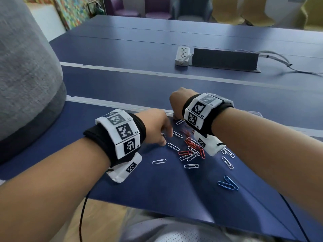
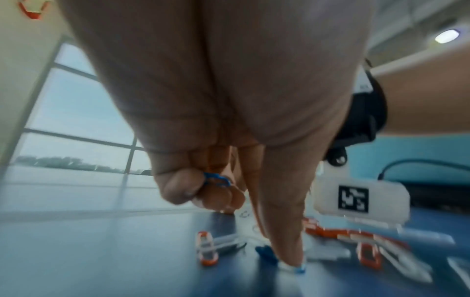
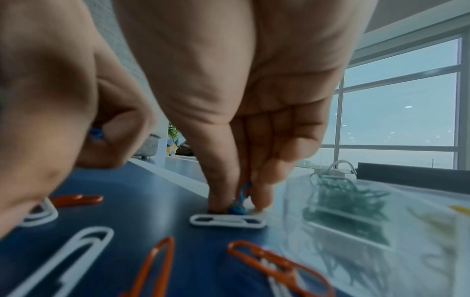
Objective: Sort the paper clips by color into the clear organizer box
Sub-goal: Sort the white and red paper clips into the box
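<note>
White, red and blue paper clips (image 1: pixel 189 151) lie scattered on the blue table. My left hand (image 1: pixel 163 140) is down among them; its curled fingers hold a blue clip (image 2: pixel 216 178), and its straight index finger presses on another blue clip (image 2: pixel 265 254) on the table. Further back, my right hand (image 1: pixel 174 117) pinches a blue clip (image 3: pixel 242 198) between thumb and fingers right at the table top, beside a white clip (image 3: pixel 227 221). The clear organizer box (image 3: pixel 356 237) stands just right of that hand, with green clips (image 3: pixel 346 201) and yellow clips (image 3: pixel 460 209) in separate compartments. In the head view my right wrist hides most of the box.
Two blue clips (image 1: pixel 228 183) lie apart near the front right. A white power strip (image 1: pixel 182 55) and a dark cable hatch (image 1: pixel 225 60) sit at the back of the table. A grey upholstered shape (image 1: pixel 26 75) rises at the left.
</note>
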A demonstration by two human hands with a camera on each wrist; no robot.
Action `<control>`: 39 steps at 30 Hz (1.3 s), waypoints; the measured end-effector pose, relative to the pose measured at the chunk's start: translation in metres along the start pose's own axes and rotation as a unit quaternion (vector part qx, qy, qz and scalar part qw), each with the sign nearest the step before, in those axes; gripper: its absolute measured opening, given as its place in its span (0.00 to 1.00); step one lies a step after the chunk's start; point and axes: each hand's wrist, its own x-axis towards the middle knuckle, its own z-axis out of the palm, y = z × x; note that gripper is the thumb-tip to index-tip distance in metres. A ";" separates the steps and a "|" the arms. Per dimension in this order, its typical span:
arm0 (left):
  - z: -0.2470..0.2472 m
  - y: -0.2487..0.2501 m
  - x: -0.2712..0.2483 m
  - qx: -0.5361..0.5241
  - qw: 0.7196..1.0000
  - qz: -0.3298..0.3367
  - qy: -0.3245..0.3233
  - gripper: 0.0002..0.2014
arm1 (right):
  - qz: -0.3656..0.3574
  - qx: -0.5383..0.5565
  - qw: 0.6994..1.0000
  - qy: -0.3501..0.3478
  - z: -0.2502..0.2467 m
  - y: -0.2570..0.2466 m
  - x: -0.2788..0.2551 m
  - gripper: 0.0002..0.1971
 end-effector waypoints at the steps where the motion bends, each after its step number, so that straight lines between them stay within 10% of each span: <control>1: 0.002 0.000 0.001 0.020 1.000 0.012 -0.007 0.13 | -0.002 0.002 1.000 0.004 0.000 -0.002 0.001 0.09; 10: 0.008 -0.001 0.004 0.051 0.998 0.027 0.015 0.04 | -0.051 0.087 0.994 0.052 -0.002 0.007 -0.033 0.14; 24: -0.010 0.044 0.044 -0.022 0.995 0.056 0.080 0.15 | -0.057 0.031 0.992 -0.107 0.048 0.049 -0.183 0.13; 39: -0.037 0.111 0.139 0.022 0.990 0.062 0.123 0.17 | -0.085 0.025 0.992 -0.094 0.055 0.042 -0.189 0.12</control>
